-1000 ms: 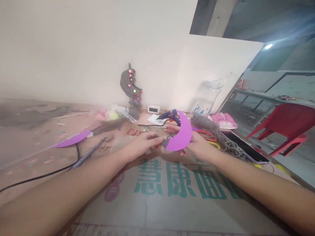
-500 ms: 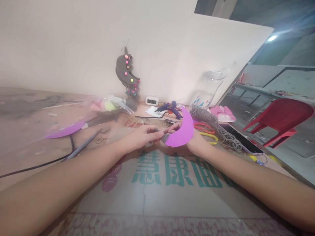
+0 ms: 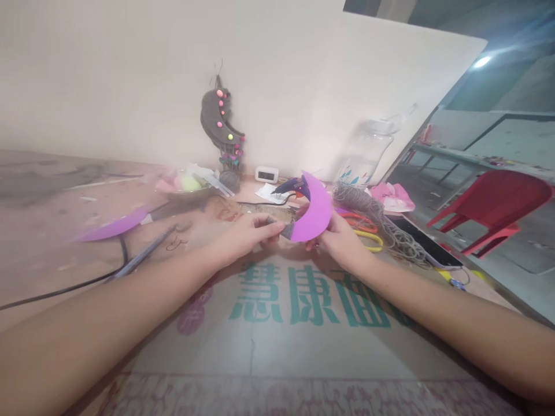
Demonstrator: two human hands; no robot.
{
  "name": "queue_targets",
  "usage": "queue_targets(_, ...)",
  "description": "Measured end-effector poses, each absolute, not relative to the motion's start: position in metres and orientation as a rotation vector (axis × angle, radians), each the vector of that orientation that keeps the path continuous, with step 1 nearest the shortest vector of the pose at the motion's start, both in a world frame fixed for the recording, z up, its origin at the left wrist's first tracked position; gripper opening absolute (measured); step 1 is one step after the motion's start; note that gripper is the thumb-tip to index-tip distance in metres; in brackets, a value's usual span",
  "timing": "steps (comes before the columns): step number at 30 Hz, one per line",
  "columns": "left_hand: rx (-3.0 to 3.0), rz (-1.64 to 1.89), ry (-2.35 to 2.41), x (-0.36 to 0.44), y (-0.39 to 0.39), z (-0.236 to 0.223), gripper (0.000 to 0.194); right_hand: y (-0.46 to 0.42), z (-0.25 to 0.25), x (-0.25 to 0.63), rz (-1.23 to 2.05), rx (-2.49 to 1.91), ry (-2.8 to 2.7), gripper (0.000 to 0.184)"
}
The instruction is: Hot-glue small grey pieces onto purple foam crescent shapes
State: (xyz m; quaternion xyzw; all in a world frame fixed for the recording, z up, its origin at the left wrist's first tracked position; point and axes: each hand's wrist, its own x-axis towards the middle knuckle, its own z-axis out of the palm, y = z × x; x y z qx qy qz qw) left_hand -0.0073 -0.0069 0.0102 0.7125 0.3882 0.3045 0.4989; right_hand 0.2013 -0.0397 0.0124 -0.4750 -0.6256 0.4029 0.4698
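Observation:
A purple crescent-shaped cutout point(image 3: 319, 212) is held up above the printed sheet point(image 3: 277, 352). Grey yarn point(image 3: 288, 231) is wrapped round its lower left tip. My left hand point(image 3: 256, 232) is closed, thumb and fingers pinching at that wrapped tip. Behind the crescent's outer curve, my right hand point(image 3: 342, 238) grips the cutout; some of its fingers are hidden by it. A loose skein of grey yarn point(image 3: 368, 211) lies to the right, beyond my right hand.
Behind my hands are a blue glue gun point(image 3: 289, 186), a small white clock point(image 3: 266, 174) and a clear bottle point(image 3: 368, 147). A yarn-covered moon decoration point(image 3: 212, 118) hangs against the wall. Left lie another purple piece point(image 3: 115, 226) and a bowl point(image 3: 173, 196); right, a phone point(image 3: 422, 241).
The crescent has tilted and shifted slightly left and up, with my right hand turning along its outer curve. My left hand stays at the yarn-wrapped tip.

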Motion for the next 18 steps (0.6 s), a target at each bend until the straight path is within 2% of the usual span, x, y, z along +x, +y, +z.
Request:
queue_targets(2,1.708,0.807,0.965,-0.006,-0.006,0.010,0.037,-0.040,0.012,0.205,1.023,-1.068,-1.450,0.031)
queue_targets(4,1.698,0.859,0.984,-0.006,-0.005,0.008,0.036,-0.041,0.012,0.209,1.058,-0.995,-1.430,0.012)
queue_targets(8,1.706,0.891,0.987,-0.005,-0.003,0.006,0.036,-0.043,0.010,0.209,1.024,-1.070,-1.527,0.032)
queue_targets(14,1.697,0.810,0.984,-0.002,-0.005,0.006,0.035,-0.039,0.013,0.207,0.940,-1.220,-1.604,0.038)
queue_targets(16,1.687,0.796,1.004,-0.002,-0.007,0.007,0.035,-0.041,0.023,0.208,0.754,-1.238,-1.667,0.041)
queue_targets(18,1.705,0.811,1.006,-0.002,-0.007,0.008,0.034,-0.055,0.040,0.208,0.410,-1.218,-1.770,0.042)
